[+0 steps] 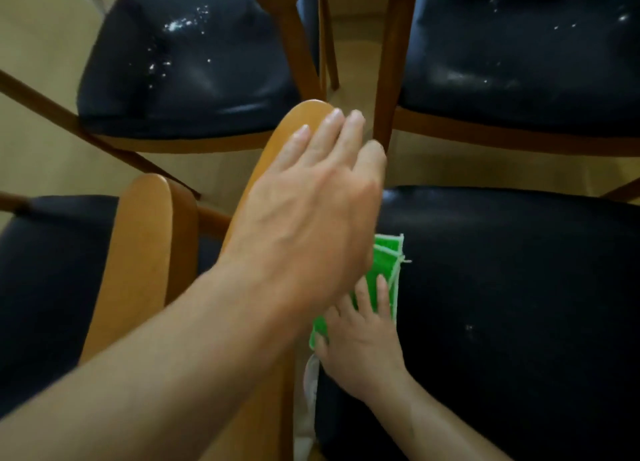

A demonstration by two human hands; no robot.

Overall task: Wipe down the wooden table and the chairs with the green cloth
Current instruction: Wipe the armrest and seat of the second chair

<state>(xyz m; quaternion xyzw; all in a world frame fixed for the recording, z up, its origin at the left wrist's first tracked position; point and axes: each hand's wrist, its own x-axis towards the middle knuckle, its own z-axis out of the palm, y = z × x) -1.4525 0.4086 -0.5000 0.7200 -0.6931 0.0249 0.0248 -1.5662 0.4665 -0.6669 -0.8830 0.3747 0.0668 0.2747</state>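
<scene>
My left hand (311, 204) lies flat with straight fingers over the curved wooden armrest (294, 128) of the near right chair. My right hand (363, 336) presses the folded green cloth (388, 256) onto that chair's black seat (512, 315) at its left edge, fingers spread on top. Much of the cloth is hidden under my left hand. White specks and smears show on the far left black seat (194, 62) and the far right black seat (519, 45).
A fourth chair with a black seat (48, 287) and a wooden armrest (138, 253) stands at the near left. Wooden chair legs (391, 62) cross the gap between the far chairs. A pale floor (38, 80) shows between them.
</scene>
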